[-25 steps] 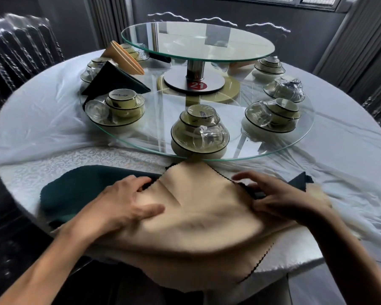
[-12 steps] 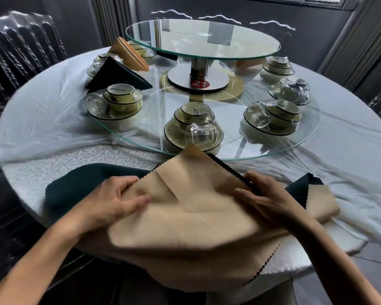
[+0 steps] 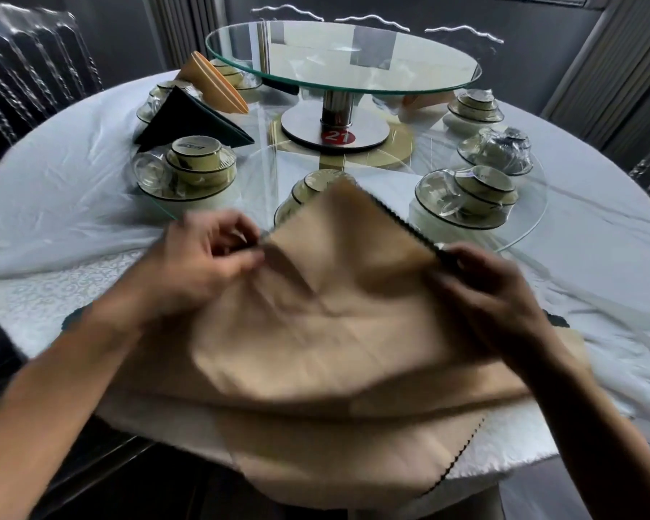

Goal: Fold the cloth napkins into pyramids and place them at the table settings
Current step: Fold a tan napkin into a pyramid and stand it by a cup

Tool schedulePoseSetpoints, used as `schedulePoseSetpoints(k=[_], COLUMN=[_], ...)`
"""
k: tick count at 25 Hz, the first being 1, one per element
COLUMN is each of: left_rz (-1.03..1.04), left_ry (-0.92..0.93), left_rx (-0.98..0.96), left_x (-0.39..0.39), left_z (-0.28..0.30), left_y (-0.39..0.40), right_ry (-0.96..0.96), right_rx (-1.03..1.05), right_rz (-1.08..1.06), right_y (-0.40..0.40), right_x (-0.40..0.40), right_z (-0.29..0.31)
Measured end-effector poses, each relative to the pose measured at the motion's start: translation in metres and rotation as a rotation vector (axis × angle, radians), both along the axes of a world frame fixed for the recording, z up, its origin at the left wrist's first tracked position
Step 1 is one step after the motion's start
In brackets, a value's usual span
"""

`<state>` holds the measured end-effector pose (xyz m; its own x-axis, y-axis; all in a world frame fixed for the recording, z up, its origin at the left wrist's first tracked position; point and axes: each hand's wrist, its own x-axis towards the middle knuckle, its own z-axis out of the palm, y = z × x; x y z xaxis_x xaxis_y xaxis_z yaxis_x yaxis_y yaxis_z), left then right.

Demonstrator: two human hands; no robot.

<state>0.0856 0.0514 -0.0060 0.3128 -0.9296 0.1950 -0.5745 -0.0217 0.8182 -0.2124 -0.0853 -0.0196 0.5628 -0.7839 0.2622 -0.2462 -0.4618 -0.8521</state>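
A beige cloth napkin (image 3: 338, 324) is lifted off the near part of the round table, its far corner rising in front of the nearest place setting (image 3: 308, 189). My left hand (image 3: 203, 264) pinches its left edge. My right hand (image 3: 488, 294) grips its right edge, which has a dark zigzag trim. More beige cloth (image 3: 353, 456) lies beneath it and hangs over the table's near edge. A dark green napkin (image 3: 558, 322) peeks out under the stack. Two folded pyramids, one dark green (image 3: 192, 122) and one orange (image 3: 213, 82), stand at the far left settings.
A glass turntable (image 3: 530, 223) carries several stacked cup-and-bowl settings (image 3: 196, 170), with a smaller raised glass tier (image 3: 342, 58) on a metal post. The white tablecloth (image 3: 53, 189) is covered with clear plastic. Wrapped chairs (image 3: 27, 61) stand at the left.
Both hands have raised the beige napkin from the table and shifted outward to its edges; its far corner now stands in front of the nearest setting. The camera moved closer.
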Motion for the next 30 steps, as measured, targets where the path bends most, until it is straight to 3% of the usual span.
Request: schedulePoseSetpoints(k=[4,6,8,9,11,15,19,24,30], left_rz=[0.350,0.488,0.559,0.523,0.372,0.149,-0.072,-0.345,-0.254], left_ry=[-0.441,-0.500,-0.295,-0.150,0.011,-0.070,-0.236,-0.351,-0.213], left_rx=[-0.071,-0.073,-0.095,-0.116,-0.092,-0.060,-0.189,0.030,-0.024], left_x=[0.008,0.012,0.022,0.028,0.033,0.007,-0.034,-0.030,-0.032], left_z=[0.069,0.087,0.089,0.086,0.068,0.016,-0.036,-0.094,-0.106], left_y=[-0.066,-0.109,-0.148,-0.162,-0.169,-0.122,-0.032,0.061,0.073], right_ry=[0.303,0.264,-0.046,-0.182,-0.206,-0.139,-0.087,0.163,0.324], right_rx=[-0.389,-0.199,0.136,0.234,0.249,0.188,-0.106,-0.398,-0.378], right_rz=[-0.437,-0.522,-0.475,-0.450,-0.364,-0.252,-0.211,-0.009,0.332], right_y=[-0.063,-0.102,-0.127,-0.135,-0.136,-0.105,-0.050,0.038,0.064], right_x=[0.053,0.084,0.112,0.121,0.127,0.113,0.081,0.027,-0.017], right_z=[0.057,0.074,0.082,0.083,0.075,0.030,-0.020,-0.071,-0.087])
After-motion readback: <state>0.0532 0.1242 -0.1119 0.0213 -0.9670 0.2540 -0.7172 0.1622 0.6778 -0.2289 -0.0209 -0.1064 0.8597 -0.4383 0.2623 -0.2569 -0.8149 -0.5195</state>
